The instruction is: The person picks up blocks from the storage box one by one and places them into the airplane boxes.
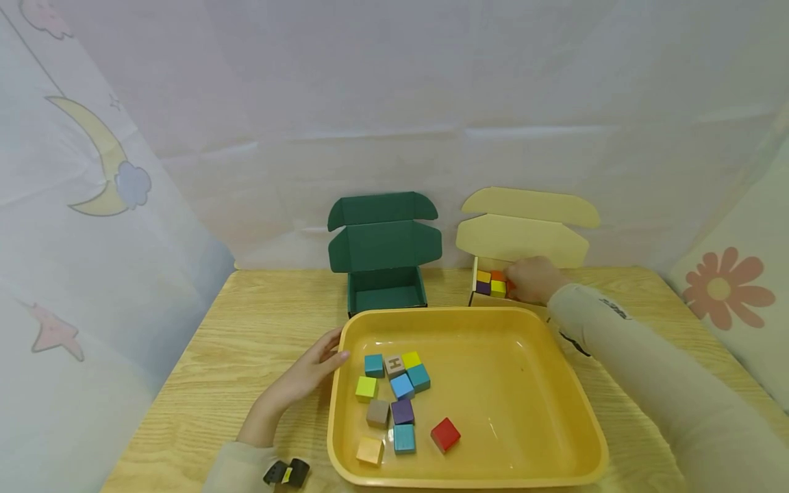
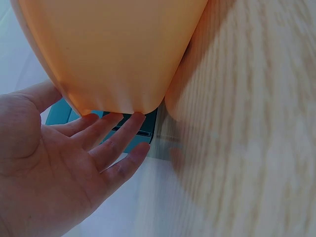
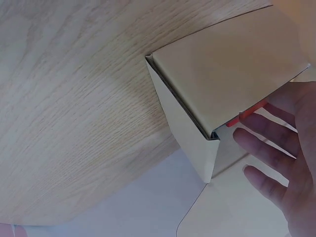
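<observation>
My right hand (image 1: 535,279) reaches into the cream box (image 1: 524,239), its fingers bent at a red block (image 3: 254,109) by the rim; the thumb side is partly hidden. Yellow, orange and purple blocks (image 1: 498,289) sit in the box beside the fingers. On the left, my left hand (image 1: 311,373) rests against the rim of the yellow tray (image 1: 481,476), fingers extended along the outer wall and thumb at the edge. Toward the tray's left side lie several coloured cubes, among them a purple cube (image 1: 403,412) and a wooden cube with an H (image 1: 394,365).
A dark green box (image 1: 385,246) stands behind the tray with its lid raised. Apart from the other cubes, a red cube (image 1: 445,435) lies near the tray's front middle. The wooden table (image 1: 203,383) meets a pale fabric backdrop (image 1: 382,89) at the back.
</observation>
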A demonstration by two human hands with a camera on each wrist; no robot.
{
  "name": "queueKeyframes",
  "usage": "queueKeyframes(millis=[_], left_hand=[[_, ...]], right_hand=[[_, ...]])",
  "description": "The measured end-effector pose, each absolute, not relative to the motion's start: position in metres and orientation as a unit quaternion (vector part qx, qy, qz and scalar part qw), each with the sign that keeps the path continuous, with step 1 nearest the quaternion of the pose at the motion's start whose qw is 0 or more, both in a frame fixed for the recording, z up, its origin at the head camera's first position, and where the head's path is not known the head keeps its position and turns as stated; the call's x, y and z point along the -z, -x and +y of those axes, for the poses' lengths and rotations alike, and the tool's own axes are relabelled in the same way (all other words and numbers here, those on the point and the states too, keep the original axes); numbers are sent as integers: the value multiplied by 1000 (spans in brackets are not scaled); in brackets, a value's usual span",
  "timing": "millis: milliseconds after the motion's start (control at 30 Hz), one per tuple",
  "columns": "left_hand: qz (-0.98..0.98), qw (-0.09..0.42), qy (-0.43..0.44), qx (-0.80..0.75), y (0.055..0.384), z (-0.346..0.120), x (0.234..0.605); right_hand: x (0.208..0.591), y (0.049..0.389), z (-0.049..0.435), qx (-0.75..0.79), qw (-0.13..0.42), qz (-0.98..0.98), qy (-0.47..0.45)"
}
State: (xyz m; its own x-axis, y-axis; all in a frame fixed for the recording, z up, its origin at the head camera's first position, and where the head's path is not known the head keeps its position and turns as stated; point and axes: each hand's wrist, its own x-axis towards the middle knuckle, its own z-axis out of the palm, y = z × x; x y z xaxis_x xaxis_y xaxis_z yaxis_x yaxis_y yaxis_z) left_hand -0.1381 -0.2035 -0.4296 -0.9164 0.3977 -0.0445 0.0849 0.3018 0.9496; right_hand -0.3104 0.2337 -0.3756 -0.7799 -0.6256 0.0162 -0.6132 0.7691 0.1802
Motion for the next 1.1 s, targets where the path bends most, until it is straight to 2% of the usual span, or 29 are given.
queueKeyframes(millis=[333,767,1100], left_hand=[[795,136,-145,-573,138,-203,430],[795,136,-151,-572,139,-204,432],[791,137,-146,-578,139,-204,431]], right_hand=[[380,312,238,72,62,-936,-338],[375,314,240,32,-5,-960,-279],[353,302,228,-6,39,-963,-267]])
